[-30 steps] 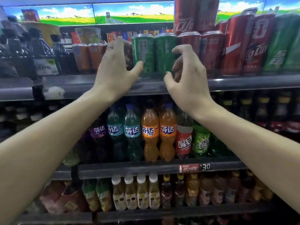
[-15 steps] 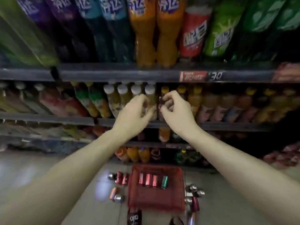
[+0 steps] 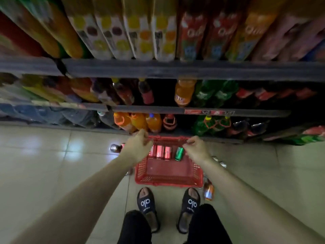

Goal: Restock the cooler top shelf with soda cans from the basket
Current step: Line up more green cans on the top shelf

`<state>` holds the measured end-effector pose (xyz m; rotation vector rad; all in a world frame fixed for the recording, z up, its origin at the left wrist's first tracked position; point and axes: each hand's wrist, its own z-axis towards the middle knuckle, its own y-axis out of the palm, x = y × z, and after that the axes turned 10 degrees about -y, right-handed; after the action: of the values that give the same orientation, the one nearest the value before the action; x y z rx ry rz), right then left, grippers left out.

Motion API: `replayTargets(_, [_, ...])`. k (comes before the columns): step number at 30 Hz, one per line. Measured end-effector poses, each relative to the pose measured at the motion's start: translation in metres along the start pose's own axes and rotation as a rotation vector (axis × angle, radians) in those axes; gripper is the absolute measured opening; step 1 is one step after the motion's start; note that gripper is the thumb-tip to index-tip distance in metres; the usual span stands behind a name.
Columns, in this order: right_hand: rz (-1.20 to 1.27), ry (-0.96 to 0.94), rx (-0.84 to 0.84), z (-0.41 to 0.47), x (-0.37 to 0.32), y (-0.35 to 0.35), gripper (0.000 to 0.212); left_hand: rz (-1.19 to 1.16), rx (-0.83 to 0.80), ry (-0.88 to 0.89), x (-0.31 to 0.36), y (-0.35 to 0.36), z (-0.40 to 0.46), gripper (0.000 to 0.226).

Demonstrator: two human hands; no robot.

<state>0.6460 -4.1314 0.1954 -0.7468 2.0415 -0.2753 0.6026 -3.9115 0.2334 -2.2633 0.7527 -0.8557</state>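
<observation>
- A loose can (image 3: 115, 148) lies on the floor (image 3: 52, 164) just left of the red basket (image 3: 168, 180), partly hidden by the left arm.
- The left hand (image 3: 136, 148) hangs over the basket's far left corner, fingers loosely curled, nothing visibly in its grasp.
- Inside the basket, against its far wall, three red cans (image 3: 160, 152) lie side by side, with a green can (image 3: 179, 154) to their right.
- The right hand (image 3: 195, 148) hangs over the basket's far right corner, fingers bent downward near the green can; whether it touches anything I cannot tell.
- Just right of the basket, more cans (image 3: 219, 162) lie on the floor, and an orange bottle (image 3: 208, 191) lies by its near right corner.
- Behind the basket stand the cooler's lower shelves (image 3: 175, 70) of bottles.
- On the near side of the basket stand the person's feet in black slippers (image 3: 146, 203).
</observation>
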Motion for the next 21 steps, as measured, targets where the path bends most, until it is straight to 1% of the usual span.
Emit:
replayTargets(2, [-0.031,0.045,-0.018,0.03,0.049,0.034,0.011,-0.014,-0.046,-0.005,-0.027,0.046,0.032,0.023])
replayTargets(4, [-0.031,0.097,-0.034,0.059,0.094,0.066,0.01,-0.026,-0.107,-0.036,-0.053,0.095,0.066,0.033])
replayTargets(6, [-0.024,0.15,-0.04,0.092,0.144,0.099,0.015,-0.057,-0.151,-0.05,-0.079,0.144,0.104,0.047])
replayTargets(7, [-0.037,0.157,-0.04,0.111,0.168,0.115,0.019,-0.053,-0.166,-0.048,-0.09,0.167,0.123,0.049])
replayTargets(9, [-0.042,0.186,-0.022,0.149,0.218,0.149,0.025,-0.017,-0.197,-0.078,-0.116,0.219,0.163,0.047])
replayTargets(10, [-0.034,0.192,-0.009,0.161,0.229,0.158,0.027,-0.021,-0.207,-0.091,-0.124,0.236,0.178,0.05])
replayTargets(13, [-0.02,0.22,0.012,0.21,0.282,0.193,0.018,-0.035,-0.228,-0.134,-0.16,0.304,0.235,0.078])
replayTargets(15, [0.041,0.245,0.031,0.245,0.321,0.217,0.035,-0.069,-0.199,-0.161,-0.182,0.343,0.273,0.093])
replayTargets(18, [0.12,0.277,0.079,0.287,0.366,0.249,0.05,-0.137,-0.219,-0.224,-0.199,0.384,0.311,0.113])
replayTargets(21, [0.172,0.307,0.124,0.316,0.394,0.269,0.049,-0.177,-0.226,-0.277,-0.221,0.425,0.353,0.136])
